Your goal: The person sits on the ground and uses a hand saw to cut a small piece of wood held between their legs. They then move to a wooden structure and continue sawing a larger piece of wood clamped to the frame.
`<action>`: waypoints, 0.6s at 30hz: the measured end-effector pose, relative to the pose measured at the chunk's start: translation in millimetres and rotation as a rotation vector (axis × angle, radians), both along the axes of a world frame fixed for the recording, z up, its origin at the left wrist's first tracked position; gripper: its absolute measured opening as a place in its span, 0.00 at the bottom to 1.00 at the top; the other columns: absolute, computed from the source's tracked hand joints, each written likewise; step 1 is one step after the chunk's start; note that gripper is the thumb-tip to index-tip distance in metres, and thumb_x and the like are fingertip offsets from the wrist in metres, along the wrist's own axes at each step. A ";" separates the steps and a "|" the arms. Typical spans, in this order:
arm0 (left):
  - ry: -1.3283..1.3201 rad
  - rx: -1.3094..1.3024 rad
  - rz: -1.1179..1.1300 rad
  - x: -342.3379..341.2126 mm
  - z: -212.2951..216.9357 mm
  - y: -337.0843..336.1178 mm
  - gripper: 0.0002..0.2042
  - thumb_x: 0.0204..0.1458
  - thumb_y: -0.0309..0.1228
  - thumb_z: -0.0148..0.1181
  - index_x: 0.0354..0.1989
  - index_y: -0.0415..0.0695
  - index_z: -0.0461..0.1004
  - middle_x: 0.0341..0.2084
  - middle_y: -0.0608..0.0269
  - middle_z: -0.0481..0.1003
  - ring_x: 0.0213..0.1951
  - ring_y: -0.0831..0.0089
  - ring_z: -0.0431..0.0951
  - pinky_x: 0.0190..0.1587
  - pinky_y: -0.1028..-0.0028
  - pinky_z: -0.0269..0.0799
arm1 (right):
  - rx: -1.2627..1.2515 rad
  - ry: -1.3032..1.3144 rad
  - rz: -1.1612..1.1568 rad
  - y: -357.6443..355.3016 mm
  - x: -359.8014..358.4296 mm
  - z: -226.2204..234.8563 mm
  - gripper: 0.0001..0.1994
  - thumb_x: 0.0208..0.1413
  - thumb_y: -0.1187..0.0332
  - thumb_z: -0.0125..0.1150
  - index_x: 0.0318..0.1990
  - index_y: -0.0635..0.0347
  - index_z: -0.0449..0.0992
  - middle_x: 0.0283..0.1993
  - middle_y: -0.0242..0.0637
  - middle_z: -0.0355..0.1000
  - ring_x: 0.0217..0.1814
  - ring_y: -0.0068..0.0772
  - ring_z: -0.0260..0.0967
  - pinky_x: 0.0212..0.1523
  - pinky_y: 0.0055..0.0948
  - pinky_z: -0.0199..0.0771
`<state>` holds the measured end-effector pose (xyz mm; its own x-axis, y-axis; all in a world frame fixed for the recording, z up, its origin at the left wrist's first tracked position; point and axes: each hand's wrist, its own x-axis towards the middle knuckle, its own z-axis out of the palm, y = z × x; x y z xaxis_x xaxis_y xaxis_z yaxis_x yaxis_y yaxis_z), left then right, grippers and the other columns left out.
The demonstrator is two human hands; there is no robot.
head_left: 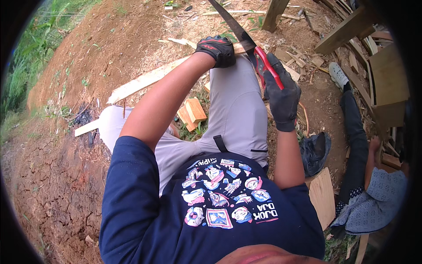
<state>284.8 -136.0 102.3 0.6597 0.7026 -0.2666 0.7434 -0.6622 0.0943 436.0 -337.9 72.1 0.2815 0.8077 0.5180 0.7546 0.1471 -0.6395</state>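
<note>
Bare reddish earth [66,92], strewn with pale wood scraps toward the top, surrounds the person's grey-trousered legs [239,105]. Gloved in black, the right hand [282,94] is wrapped round the red-and-black handle of a handsaw [233,24], while the left hand [216,49], gloved too, clamps down over a long wooden plank [151,81] near its right end. This plank slants across both legs, its left end by the left knee, and the blade crosses it at the right knee, just beside the left hand. Judging by that, a crosscut is in hand, though whether the teeth have bitten cannot be told; the next stroke calls for a firm left hold and a straight pull, fingers and thigh off the cutting line. Ahead, the blade runs past the top edge of view, with a wooden post [274,15] to its right. Cut wood blocks [193,112] lie between the legs. Near the right forearm sits a black plastic bag [315,154], limiting sideways room; farther right are a co-worker's leg [353,121] and piled timber [389,75]. Leftward, open soil reaches green grass [20,83].
</note>
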 end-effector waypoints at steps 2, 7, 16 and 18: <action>0.040 0.007 -0.033 -4.3 1.1 -3.6 0.21 0.60 0.42 0.57 0.52 0.41 0.85 0.51 0.42 0.85 0.54 0.46 0.86 0.58 0.54 0.82 | 0.007 -0.087 0.039 -2.1 -0.5 8.1 0.19 0.70 0.69 0.67 0.65 0.63 0.80 0.63 0.47 0.82 0.60 0.48 0.84 0.57 0.40 0.84; 0.090 0.058 -0.056 -8.1 -9.9 -8.6 0.21 0.60 0.42 0.56 0.51 0.42 0.86 0.51 0.43 0.85 0.53 0.47 0.87 0.57 0.54 0.83 | -0.040 0.073 0.042 -3.5 -8.6 -1.6 0.18 0.70 0.69 0.67 0.64 0.64 0.81 0.62 0.46 0.83 0.57 0.47 0.85 0.55 0.40 0.85; 0.111 0.062 -0.054 -10.3 -24.7 -4.5 0.21 0.61 0.42 0.55 0.50 0.42 0.87 0.50 0.45 0.86 0.52 0.47 0.87 0.56 0.53 0.83 | -0.143 0.103 0.020 -14.6 -6.4 15.8 0.18 0.71 0.67 0.66 0.65 0.62 0.81 0.58 0.47 0.84 0.52 0.43 0.87 0.52 0.39 0.86; 0.090 0.044 -0.033 -11.2 -27.7 -3.2 0.21 0.60 0.42 0.55 0.49 0.41 0.86 0.49 0.44 0.86 0.51 0.47 0.87 0.56 0.53 0.83 | -0.059 0.077 0.031 -23.6 1.2 7.0 0.19 0.71 0.67 0.67 0.65 0.61 0.81 0.57 0.47 0.85 0.50 0.41 0.87 0.50 0.38 0.86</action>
<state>273.6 -139.2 74.6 0.6574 0.6932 -0.2954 0.7253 -0.6884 -0.0016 437.2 -361.5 79.1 0.2934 0.8449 0.4472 0.6984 0.1300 -0.7038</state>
